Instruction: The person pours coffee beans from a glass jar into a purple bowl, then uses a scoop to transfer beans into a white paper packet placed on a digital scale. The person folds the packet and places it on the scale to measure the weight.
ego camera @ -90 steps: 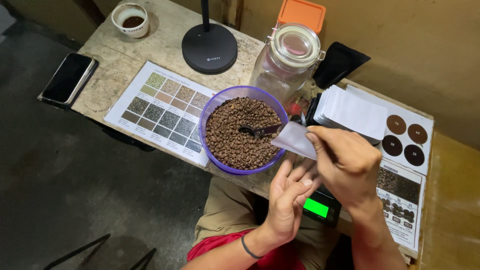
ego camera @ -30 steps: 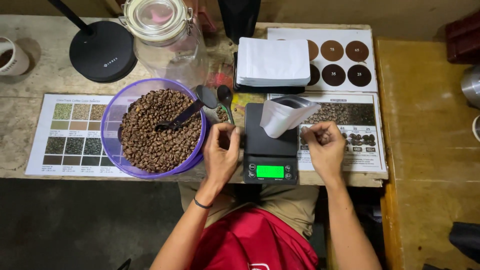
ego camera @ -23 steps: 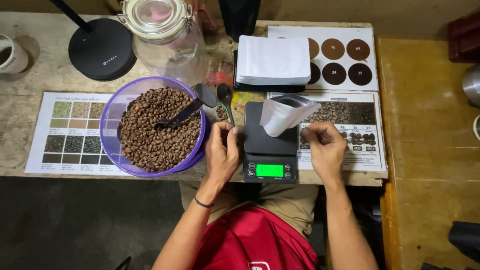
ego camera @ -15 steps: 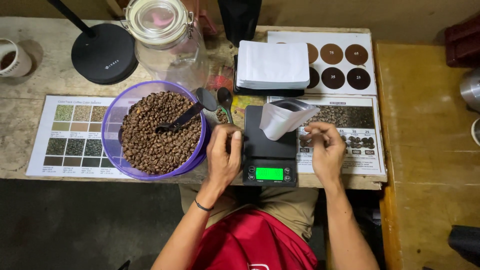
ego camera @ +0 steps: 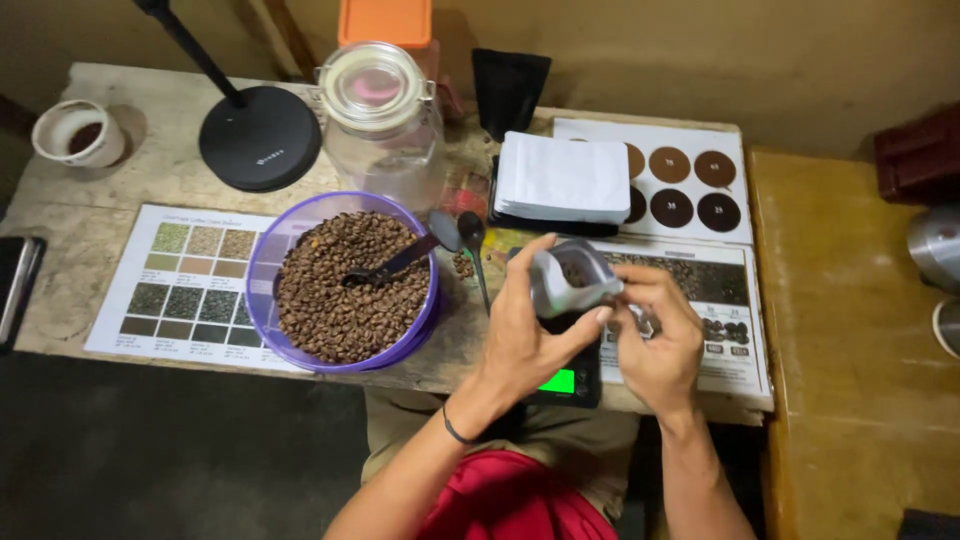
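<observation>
Both my hands hold a small white pouch [ego camera: 570, 280] with its mouth open and coffee beans inside, lifted just above a black scale [ego camera: 572, 378] with a green display. My left hand [ego camera: 525, 325] wraps the pouch from the left and below. My right hand [ego camera: 655, 335] grips its right edge. To the left stands a purple bowl [ego camera: 262, 272] full of coffee beans, with a black scoop [ego camera: 392, 264] lying in it.
A stack of white pouches [ego camera: 562, 178], a glass jar [ego camera: 382, 125], a black lamp base [ego camera: 260, 138], two spoons [ego camera: 460, 235], colour charts [ego camera: 185, 275], a cup [ego camera: 78, 133] and a phone [ego camera: 14, 285] lie on the worn table. A metal vessel [ego camera: 935, 245] stands right.
The pouch stood on the scale with my hands beside it. Now both hands have lifted it off the scale and hold it in front of me.
</observation>
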